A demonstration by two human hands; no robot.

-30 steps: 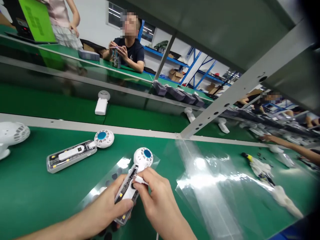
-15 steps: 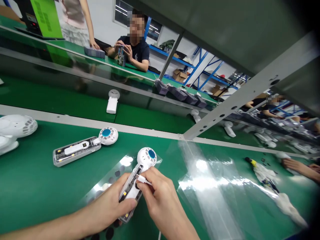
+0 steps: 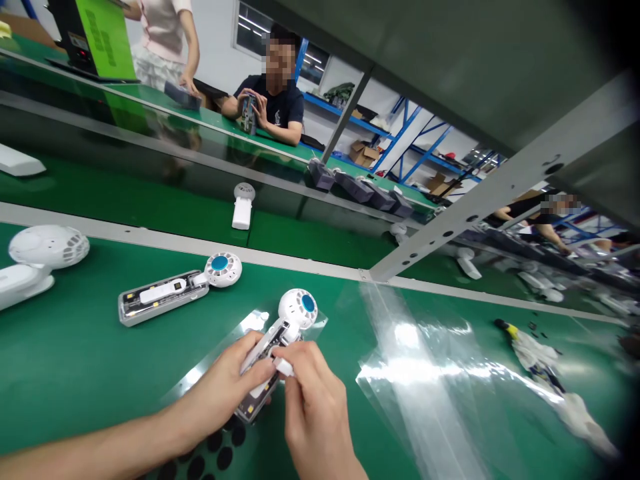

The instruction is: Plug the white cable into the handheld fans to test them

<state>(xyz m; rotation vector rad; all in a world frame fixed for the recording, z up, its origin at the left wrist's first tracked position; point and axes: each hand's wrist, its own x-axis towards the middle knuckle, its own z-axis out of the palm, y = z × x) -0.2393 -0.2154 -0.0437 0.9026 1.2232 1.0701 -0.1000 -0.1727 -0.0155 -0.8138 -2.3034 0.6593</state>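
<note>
A white handheld fan [image 3: 296, 311] with a blue disc on its round head and a clear-covered handle lies tilted in my left hand [image 3: 231, 381], whose fingers wrap round the handle. My right hand [image 3: 319, 400] pinches a small white connector [image 3: 284, 366] at the handle's side; its tip is partly hidden by my left thumb. Under the hands is a clear sheet with black round stickers [image 3: 197, 467]. A second fan [image 3: 165, 295] of the same kind lies to the left on the green table [image 3: 65, 373].
White fans [image 3: 49, 247] sit at the far left. Behind a metal edge, a belt carries another fan [image 3: 243, 213]. Clear plastic film [image 3: 415, 373] and a glove-like white item [image 3: 535, 353] lie right. A slanted metal post [image 3: 465, 213] rises ahead. Two people work across the belt.
My right hand has drawn the white connector slightly lower, and my left thumb has moved up the handle. The view has shifted a little. A fan on the belt appears farther right.
</note>
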